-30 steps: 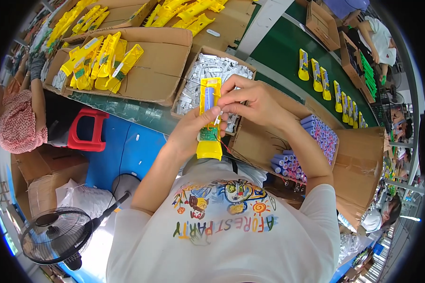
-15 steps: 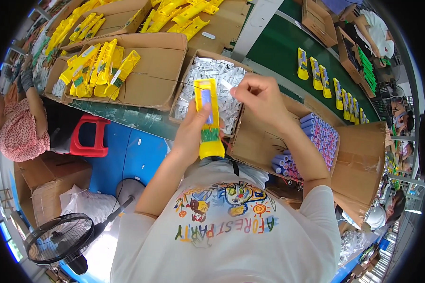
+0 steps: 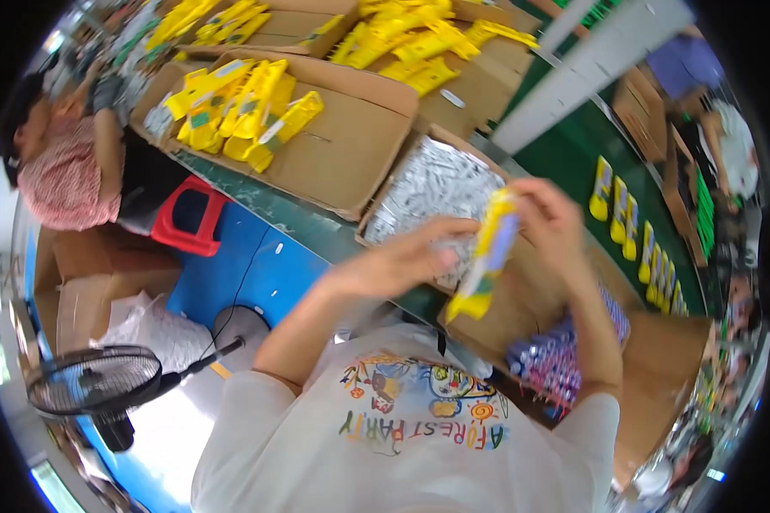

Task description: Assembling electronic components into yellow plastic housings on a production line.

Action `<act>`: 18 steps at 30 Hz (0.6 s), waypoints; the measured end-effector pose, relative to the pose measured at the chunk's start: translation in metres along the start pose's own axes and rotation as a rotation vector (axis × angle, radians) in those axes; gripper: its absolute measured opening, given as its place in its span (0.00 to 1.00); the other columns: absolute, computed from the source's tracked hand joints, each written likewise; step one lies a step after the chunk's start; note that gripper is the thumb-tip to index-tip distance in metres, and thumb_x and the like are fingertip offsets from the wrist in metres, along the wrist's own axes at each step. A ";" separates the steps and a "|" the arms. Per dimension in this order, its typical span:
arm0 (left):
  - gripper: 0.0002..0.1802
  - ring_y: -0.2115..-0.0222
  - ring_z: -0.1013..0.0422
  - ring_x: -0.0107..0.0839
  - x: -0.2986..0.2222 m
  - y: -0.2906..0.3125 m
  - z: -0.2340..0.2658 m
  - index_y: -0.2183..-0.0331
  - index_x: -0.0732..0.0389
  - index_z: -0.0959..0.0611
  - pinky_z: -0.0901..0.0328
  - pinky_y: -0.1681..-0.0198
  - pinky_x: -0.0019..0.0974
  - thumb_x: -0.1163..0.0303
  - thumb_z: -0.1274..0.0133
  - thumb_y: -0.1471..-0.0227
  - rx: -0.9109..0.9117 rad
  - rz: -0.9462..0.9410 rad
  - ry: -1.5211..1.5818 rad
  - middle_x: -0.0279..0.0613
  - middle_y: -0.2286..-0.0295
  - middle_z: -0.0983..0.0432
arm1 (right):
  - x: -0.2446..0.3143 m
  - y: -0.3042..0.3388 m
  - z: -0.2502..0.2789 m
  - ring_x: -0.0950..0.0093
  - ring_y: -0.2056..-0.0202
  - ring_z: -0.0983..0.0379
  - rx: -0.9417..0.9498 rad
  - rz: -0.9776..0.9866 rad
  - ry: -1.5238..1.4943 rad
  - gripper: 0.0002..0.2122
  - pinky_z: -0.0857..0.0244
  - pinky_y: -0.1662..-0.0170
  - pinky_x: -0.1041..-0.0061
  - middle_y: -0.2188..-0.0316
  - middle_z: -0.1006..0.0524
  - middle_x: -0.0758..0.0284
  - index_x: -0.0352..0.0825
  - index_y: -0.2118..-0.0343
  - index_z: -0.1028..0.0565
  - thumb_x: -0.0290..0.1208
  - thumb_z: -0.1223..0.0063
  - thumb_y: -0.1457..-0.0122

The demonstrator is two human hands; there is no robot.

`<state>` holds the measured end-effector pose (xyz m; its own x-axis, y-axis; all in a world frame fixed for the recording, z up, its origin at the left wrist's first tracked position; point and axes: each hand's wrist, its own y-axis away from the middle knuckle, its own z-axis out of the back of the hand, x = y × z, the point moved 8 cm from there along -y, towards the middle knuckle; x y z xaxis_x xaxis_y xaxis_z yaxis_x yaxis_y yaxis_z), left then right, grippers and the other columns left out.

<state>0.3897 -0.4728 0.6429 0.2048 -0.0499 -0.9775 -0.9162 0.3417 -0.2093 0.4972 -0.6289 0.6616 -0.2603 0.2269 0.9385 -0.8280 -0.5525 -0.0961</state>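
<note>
Yellow packet (image 3: pixel 486 256) tilts between our hands above the box of silver pieces (image 3: pixel 432 184): right hand (image 3: pixel 552 218) grips its top, left hand (image 3: pixel 406 256) closes on its side.

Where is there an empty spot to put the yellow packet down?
Bare cardboard flap right of the yellow packet pile. Bare green belt left of the packet row. Crowded: silver-piece box and purple-piece box.

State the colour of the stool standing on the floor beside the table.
Red: the stool shows in the head view, on the blue floor.
</note>
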 end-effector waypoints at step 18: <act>0.18 0.68 0.27 0.35 -0.013 -0.011 0.032 0.51 0.60 0.36 0.28 0.63 0.40 0.75 0.53 0.43 -0.503 0.225 0.528 0.43 0.66 0.28 | 0.068 -0.014 0.026 0.63 0.60 0.26 -0.192 0.395 0.600 0.08 0.33 0.59 0.72 0.63 0.24 0.62 0.37 0.62 0.23 0.24 0.50 0.44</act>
<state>0.4084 -0.4460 0.6584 -0.0811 -0.5148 -0.8535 -0.9889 -0.0657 0.1336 0.5038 -0.6262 0.7357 -0.7377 0.4699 0.4847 -0.6744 -0.5461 -0.4970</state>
